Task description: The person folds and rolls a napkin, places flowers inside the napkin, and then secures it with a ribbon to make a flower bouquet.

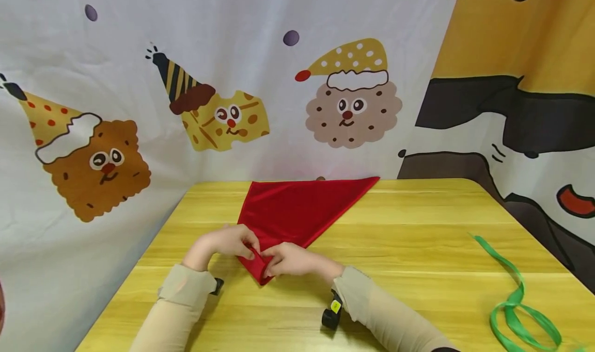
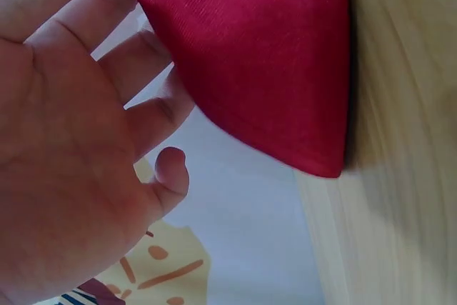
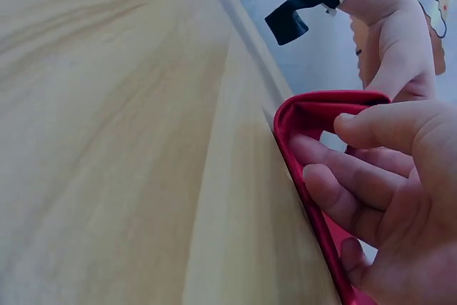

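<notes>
A shiny red satin cloth (image 1: pixel 288 207) lies on the table, wide at the far side and tapering toward me. Its near end is folded over into a small flap (image 1: pixel 254 265). My left hand (image 1: pixel 232 241) pinches the flap's upper left edge between thumb and fingers; in the left wrist view the other fingers spread behind the cloth (image 2: pixel 271 69). From the right, my right hand (image 1: pixel 293 259) holds the same fold. The right wrist view shows its fingers (image 3: pixel 357 183) bent inside the open loop of the fold (image 3: pixel 282 130), the thumb at the upper layer's edge.
A curled green ribbon (image 1: pixel 513 295) lies at the right of the wooden table (image 1: pixel 409 243). Behind the table's far edge hangs a white curtain (image 1: pixel 260 11) printed with cartoon biscuits and cheese. Black wrist cameras (image 1: pixel 331 316) are strapped below the sleeves.
</notes>
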